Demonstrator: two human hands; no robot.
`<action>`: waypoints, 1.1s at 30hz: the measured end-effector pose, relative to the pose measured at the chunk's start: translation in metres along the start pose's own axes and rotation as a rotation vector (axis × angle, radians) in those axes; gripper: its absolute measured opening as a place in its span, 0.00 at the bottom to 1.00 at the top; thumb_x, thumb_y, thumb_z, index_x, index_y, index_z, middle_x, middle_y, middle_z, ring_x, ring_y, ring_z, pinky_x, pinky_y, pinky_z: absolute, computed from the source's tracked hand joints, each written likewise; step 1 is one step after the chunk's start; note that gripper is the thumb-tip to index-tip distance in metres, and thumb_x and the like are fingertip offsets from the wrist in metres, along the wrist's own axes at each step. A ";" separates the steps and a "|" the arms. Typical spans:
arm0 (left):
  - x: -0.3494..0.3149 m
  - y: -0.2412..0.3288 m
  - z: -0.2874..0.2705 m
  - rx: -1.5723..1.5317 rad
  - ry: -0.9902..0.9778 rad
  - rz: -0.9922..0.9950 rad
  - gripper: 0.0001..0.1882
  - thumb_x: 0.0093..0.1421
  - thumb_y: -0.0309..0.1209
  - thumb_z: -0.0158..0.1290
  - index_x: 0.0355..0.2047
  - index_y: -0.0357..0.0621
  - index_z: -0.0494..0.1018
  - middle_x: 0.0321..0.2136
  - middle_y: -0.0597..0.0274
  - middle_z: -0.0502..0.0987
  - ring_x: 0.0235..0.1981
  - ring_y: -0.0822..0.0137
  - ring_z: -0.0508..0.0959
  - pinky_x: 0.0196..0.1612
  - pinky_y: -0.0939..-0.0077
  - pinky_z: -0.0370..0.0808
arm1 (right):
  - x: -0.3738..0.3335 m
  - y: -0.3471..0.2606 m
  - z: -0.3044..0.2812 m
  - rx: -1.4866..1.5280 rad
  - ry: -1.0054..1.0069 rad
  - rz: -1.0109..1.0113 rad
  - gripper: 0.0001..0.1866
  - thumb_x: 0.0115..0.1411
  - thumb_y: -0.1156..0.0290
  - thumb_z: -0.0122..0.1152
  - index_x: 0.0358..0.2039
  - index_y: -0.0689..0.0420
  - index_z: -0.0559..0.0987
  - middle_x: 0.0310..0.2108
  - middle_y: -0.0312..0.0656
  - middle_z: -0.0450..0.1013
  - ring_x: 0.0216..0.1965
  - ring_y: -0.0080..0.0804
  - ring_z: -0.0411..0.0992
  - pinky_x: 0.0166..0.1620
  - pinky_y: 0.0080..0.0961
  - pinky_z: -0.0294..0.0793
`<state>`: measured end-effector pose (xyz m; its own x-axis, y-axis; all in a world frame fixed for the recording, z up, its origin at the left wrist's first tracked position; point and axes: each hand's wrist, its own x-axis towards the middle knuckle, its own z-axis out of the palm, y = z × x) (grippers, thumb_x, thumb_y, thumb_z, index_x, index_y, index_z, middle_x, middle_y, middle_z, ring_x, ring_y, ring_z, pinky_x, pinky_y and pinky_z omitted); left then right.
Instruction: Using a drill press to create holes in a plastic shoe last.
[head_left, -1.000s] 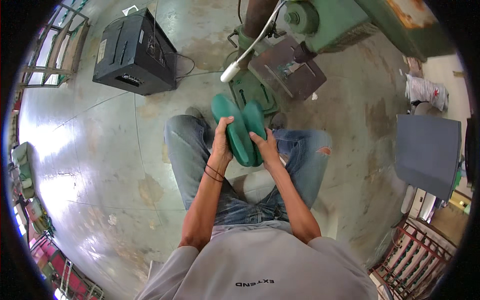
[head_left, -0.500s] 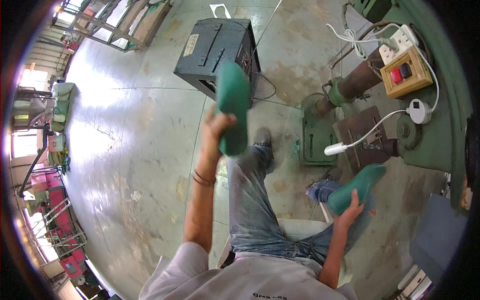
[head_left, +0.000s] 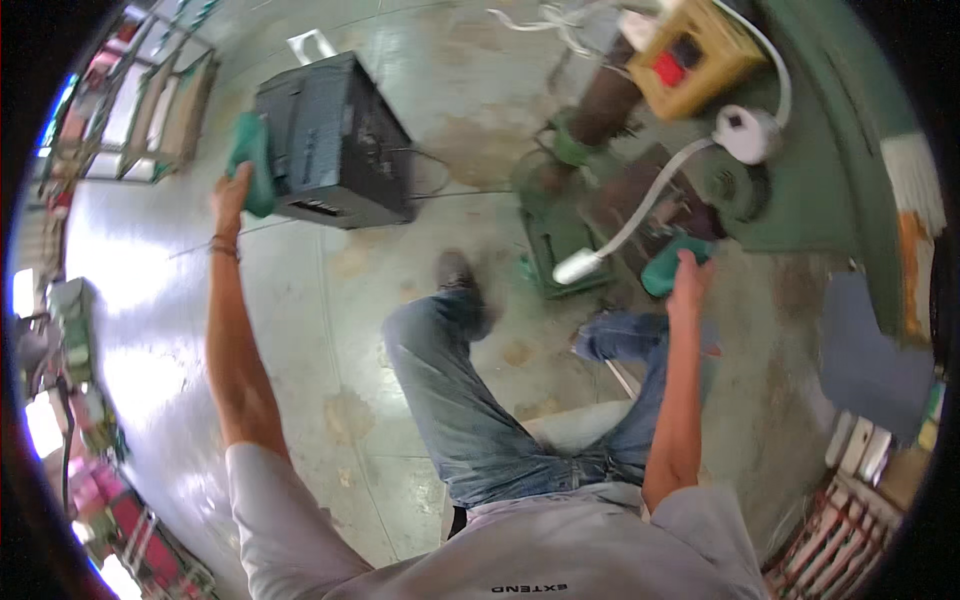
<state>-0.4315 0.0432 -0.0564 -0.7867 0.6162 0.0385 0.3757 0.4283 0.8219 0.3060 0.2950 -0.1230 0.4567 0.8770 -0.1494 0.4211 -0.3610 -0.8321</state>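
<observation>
I sit with both arms stretched forward and apart. In my left hand point(head_left: 232, 195) is a green, foot-shaped block that looks like a shoe last point(head_left: 257, 160), held upright beside the dark metal box point(head_left: 335, 145). My left fingers wrap round its lower side. Over toward the green machine point(head_left: 565, 240), my right hand point(head_left: 688, 285) grips a second green shoe last point(head_left: 664, 270). It is tilted and partly covered by the fingers, above my right knee. Motion blurs both lasts a little.
A white lamp point(head_left: 578, 266) on a bent stem hangs close to the right-hand last. Above it, a yellow wooden switch box point(head_left: 695, 60) and white cables are fixed at the machine. Shelving point(head_left: 150, 100) stands far left; a grey-blue panel point(head_left: 875, 350) is at the right.
My left hand has swung out left with its last, from in front of the box to its left side. My right hand has lifted forward with its last. The view has shifted right.
</observation>
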 end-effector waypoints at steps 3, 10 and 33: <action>-0.003 0.013 0.000 0.681 0.079 -0.130 0.35 0.55 0.60 0.57 0.46 0.39 0.79 0.37 0.45 0.81 0.39 0.50 0.80 0.47 0.61 0.75 | -0.008 -0.013 0.013 0.202 -0.355 0.149 0.40 0.61 0.60 0.58 0.67 0.69 0.55 0.65 0.59 0.59 0.64 0.52 0.62 0.62 0.40 0.62; -0.126 0.142 0.093 0.388 0.476 0.558 0.31 0.59 0.40 0.60 0.58 0.36 0.67 0.57 0.44 0.71 0.58 0.45 0.70 0.60 0.55 0.66 | -0.052 -0.035 -0.042 -0.309 -0.163 -0.246 0.38 0.67 0.52 0.51 0.67 0.68 0.56 0.65 0.61 0.57 0.63 0.55 0.61 0.64 0.48 0.59; -0.442 0.203 0.112 0.182 0.093 0.088 0.21 0.57 0.22 0.58 0.52 0.41 0.71 0.62 0.52 0.66 0.56 0.55 0.72 0.49 0.65 0.74 | 0.114 -0.127 0.013 0.585 -0.499 -0.353 0.18 0.66 0.59 0.57 0.48 0.60 0.77 0.38 0.39 0.77 0.37 0.30 0.77 0.42 0.27 0.76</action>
<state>0.0474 -0.0684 0.0299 -0.7856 0.5963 0.1649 0.5206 0.4932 0.6969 0.2946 0.4445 -0.0414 -0.0829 0.9943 0.0672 -0.0626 0.0621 -0.9961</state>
